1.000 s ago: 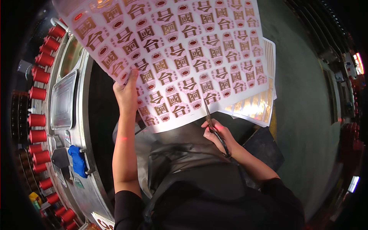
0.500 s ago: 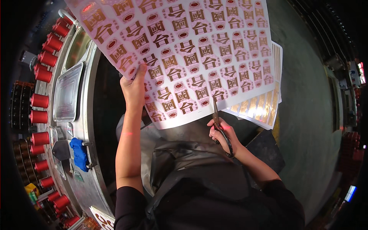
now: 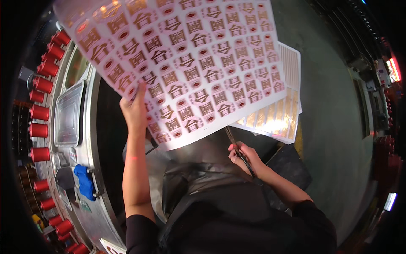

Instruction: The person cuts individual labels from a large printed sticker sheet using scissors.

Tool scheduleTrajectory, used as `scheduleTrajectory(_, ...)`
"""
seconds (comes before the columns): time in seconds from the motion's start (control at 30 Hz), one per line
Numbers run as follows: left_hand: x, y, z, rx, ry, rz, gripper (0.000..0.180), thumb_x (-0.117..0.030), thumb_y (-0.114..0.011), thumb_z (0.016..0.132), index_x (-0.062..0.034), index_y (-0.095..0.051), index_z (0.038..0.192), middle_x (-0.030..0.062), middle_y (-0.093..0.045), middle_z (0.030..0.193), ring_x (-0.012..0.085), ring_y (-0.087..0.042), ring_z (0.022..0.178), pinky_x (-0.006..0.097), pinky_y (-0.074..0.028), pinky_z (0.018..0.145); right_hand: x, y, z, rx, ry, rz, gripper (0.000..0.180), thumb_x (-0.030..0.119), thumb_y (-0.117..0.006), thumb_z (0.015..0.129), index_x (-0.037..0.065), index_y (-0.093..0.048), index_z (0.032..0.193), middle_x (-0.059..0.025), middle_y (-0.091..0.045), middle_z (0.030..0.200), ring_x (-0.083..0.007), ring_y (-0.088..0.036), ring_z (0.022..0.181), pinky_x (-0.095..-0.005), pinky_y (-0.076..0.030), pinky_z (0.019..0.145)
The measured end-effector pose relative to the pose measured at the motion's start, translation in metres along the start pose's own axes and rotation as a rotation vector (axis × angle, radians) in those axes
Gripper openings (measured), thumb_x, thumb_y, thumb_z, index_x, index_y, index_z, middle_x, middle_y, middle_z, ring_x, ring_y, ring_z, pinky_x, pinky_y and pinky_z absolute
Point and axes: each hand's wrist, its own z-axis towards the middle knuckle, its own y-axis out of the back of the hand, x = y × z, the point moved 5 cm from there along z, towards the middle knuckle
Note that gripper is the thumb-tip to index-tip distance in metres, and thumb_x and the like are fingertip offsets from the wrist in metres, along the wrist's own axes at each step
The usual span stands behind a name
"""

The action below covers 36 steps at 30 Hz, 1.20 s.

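Note:
My left hand [image 3: 134, 111] pinches the left edge of a large white sheet printed with rows of pink and gold labels [image 3: 186, 70], thumb on top and fingers hidden beneath. The sheet is held up, tilted, and covers much of the upper middle. In my right hand [image 3: 246, 157] is a pair of dark scissors [image 3: 231, 137], fingers wrapped round the handles. Their blades point up at the sheet's lower margin, and the tips seem to lie just at or behind its edge. Whether they touch the paper I cannot tell.
Gold-striped sheets [image 3: 270, 116] lie in a stack behind and right of the held sheet. To the left runs a metal bench with a clear tray [image 3: 69, 114], a blue cloth [image 3: 86, 182] and a row of red cylinders [image 3: 40, 130]. Green floor [image 3: 330, 106] stretches along the right.
The sheet and my left hand have shifted left and slightly down in view. The scissors, earlier over the sheet's lower margin, now sit lower, with the blades at its edge.

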Motion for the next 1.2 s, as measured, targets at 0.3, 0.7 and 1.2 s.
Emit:
scheduleTrajectory(0.3, -0.007, -0.004, 0.005, 0.061, -0.003, 0.011, 0.023, -0.011, -0.062, 0.087, 0.0034, -0.060, 0.105, 0.0028, -0.061, 0.101, 0.0097, -0.054, 0.090, 0.026, -0.042, 0.081, 0.012, 0.135, -0.022, -0.810, 0.410, 0.035, 0.020, 0.001, -0.057, 0.083, 0.002, -0.049, 0.101, -0.0006, -0.050, 0.071, -0.0060, -0.049, 0.060, -0.0206, -0.041, 0.054)
scheduleTrajectory(0.7, -0.028, -0.007, 0.021, 0.125, 0.024, 0.110, 0.019, -0.012, -0.065, 0.085, 0.0035, -0.064, 0.095, 0.0016, -0.064, 0.088, 0.0088, -0.054, 0.081, 0.024, -0.043, 0.075, 0.244, 0.211, 0.148, -0.728, 0.361, -0.234, 0.032, 0.005, -0.062, 0.077, -0.003, -0.054, 0.108, -0.0030, -0.055, 0.070, -0.0082, -0.052, 0.058, -0.0222, -0.041, 0.048)
scheduleTrajectory(1.2, 0.052, -0.075, 0.039, 0.301, 0.230, -0.191, 0.020, -0.010, -0.063, 0.086, -0.0015, -0.063, 0.104, 0.0032, -0.064, 0.096, 0.0108, -0.057, 0.086, 0.027, -0.046, 0.078, 0.202, 0.208, 0.105, -0.943, 0.706, -0.057, 0.028, 0.005, -0.061, 0.078, -0.004, -0.053, 0.103, -0.0054, -0.060, 0.082, -0.0126, -0.055, 0.056, -0.0245, -0.044, 0.050)
